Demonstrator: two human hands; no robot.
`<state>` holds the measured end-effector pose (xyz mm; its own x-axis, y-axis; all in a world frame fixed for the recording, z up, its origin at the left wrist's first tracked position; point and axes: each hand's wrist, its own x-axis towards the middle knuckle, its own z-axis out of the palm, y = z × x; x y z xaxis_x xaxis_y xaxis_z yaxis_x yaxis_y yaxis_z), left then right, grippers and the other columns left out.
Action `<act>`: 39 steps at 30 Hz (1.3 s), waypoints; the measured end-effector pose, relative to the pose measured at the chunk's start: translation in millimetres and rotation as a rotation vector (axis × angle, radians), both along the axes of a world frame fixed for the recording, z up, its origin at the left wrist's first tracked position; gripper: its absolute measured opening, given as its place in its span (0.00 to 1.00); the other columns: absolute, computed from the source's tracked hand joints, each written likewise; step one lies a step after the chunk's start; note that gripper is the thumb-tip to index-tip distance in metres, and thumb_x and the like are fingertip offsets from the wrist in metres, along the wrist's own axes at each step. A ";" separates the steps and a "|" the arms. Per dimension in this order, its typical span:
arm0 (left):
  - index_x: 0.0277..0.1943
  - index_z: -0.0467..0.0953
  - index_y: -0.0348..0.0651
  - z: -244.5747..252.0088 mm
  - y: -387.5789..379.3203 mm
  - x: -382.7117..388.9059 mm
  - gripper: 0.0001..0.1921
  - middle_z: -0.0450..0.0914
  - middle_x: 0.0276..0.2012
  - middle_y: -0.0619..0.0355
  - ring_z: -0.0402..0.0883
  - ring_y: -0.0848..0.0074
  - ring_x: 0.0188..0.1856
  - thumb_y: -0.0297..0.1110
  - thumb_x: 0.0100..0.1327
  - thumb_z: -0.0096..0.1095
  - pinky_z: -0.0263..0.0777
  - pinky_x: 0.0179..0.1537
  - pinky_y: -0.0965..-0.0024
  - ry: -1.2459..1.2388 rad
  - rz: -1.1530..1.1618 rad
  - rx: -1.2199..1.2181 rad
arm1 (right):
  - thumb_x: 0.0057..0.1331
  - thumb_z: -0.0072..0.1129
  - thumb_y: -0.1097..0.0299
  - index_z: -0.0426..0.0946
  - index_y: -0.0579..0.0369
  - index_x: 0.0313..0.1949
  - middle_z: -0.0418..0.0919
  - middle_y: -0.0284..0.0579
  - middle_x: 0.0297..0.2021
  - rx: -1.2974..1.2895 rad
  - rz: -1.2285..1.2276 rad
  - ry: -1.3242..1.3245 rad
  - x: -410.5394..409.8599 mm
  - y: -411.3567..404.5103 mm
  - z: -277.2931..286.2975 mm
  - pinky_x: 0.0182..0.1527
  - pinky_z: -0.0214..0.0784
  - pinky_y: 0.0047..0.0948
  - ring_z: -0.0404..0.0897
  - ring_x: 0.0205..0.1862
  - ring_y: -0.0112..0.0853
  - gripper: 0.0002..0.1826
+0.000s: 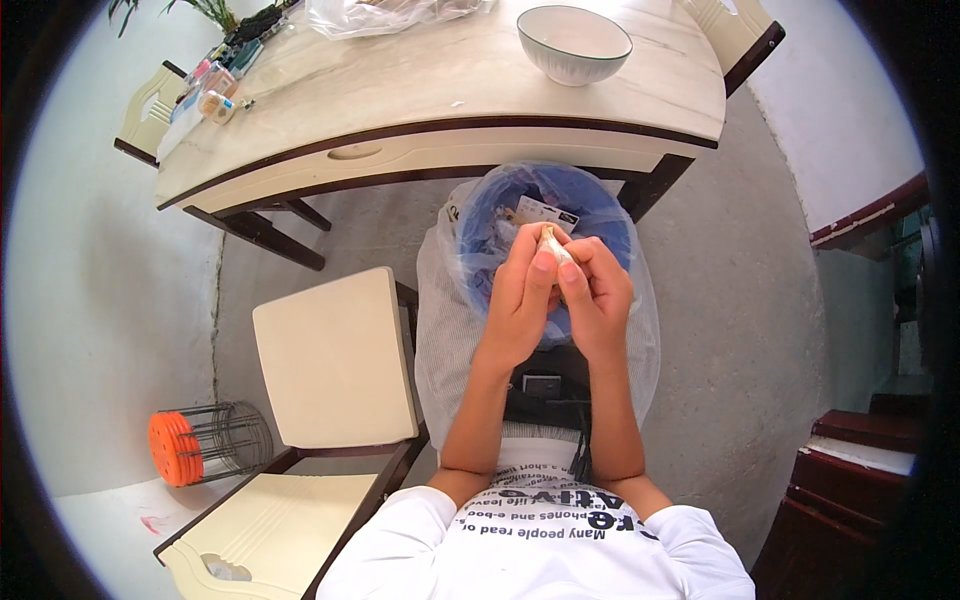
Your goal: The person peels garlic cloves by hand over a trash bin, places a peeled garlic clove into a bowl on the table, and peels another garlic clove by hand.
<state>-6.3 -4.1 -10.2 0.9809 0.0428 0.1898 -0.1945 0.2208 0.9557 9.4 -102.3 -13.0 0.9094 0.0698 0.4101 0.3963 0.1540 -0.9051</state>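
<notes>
Between my fingers is a pale garlic bulb (556,246), its dry stem end pointing away from me. My left hand (519,289) grips it from one side, my right hand (601,292) from the other, with both thumbs pressed side by side on its skin. Directly below the hands stands a blue waste bin (474,232) lined with a clear plastic bag (450,225). Inside the bin lie crumpled wrappers and a white printed card (546,214). The underside of the bulb is hidden by my fingers.
Ahead is a marble-topped table (420,90) bearing a white bowl (574,49), a plastic bag (390,16) and several small bottles and packets (217,106). A cream chair (337,360) stands at my left, with stacked orange stools (176,448) lying beyond it. Dark wooden furniture (840,487) is at the right.
</notes>
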 end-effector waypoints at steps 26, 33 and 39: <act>0.48 0.70 0.37 3.1 23.5 3.3 0.17 0.69 0.25 0.67 0.60 0.93 0.19 0.43 0.70 0.43 0.52 0.18 0.87 0.000 -0.292 -0.158 | 0.56 0.65 0.67 0.73 0.58 0.28 0.75 0.40 0.19 -0.440 -0.025 -0.274 -0.2 -13.3 12.1 0.22 0.65 0.23 0.75 0.19 0.27 0.10; 0.47 0.70 0.36 4.4 22.2 2.1 0.29 0.71 0.24 0.65 0.63 0.94 0.19 0.60 0.65 0.45 0.49 0.16 0.90 0.166 -0.341 -0.164 | 0.55 0.65 0.66 0.73 0.59 0.26 0.73 0.44 0.19 -0.367 0.045 -0.117 -6.6 -10.7 6.4 0.22 0.63 0.25 0.73 0.17 0.31 0.11; 0.46 0.69 0.36 3.6 11.4 0.2 0.22 0.72 0.27 0.63 0.67 0.90 0.24 0.50 0.70 0.39 0.56 0.21 0.88 0.146 -0.188 -0.174 | 0.59 0.61 0.68 0.71 0.60 0.27 0.73 0.45 0.19 -0.323 -0.022 -0.148 -5.7 -6.3 5.5 0.22 0.65 0.25 0.74 0.18 0.31 0.10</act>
<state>-6.1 7.4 -6.6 0.9911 -0.1227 0.0520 0.0019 0.4030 0.9152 3.7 -108.7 -7.5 0.8444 0.1985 0.4976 0.5271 -0.1411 -0.8380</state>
